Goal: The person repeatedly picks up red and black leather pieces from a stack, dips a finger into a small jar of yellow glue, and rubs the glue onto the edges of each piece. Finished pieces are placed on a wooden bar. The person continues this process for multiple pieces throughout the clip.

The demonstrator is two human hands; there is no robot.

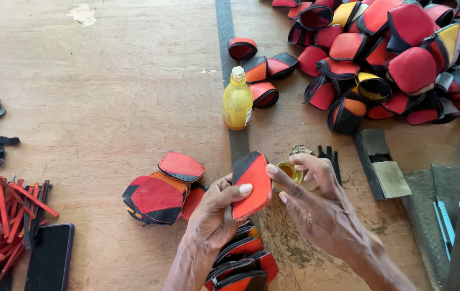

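Worn wooden workbench (pixel 106 81), crossed by a dark grey strip, carries all parts. Landmark: the yellow plastic bottle (pixel 237 101), upright on that strip, with a pale cap and a small white label on its right side.

Directly below the bottle, the left hand (pixel 211 215) pinches a red-and-black leather piece (pixel 251 186), thumb across its red face, fingers behind. The piece's long axis runs near vertical, black corner uppermost.

The right hand (pixel 313 202) is just right of the piece, index fingertip touching its right edge, fingers curled around a small open jar of yellow fluid (pixel 290 171). The right hand is the nearer to the jar.

Below-left of the bottle lies a small stack of finished pieces (pixel 162 191). Upper right: a large heap of red, black and yellow pieces (pixel 397 54). Far lower left: red and black strips (pixel 4 221) and a dark phone (pixel 50 257).
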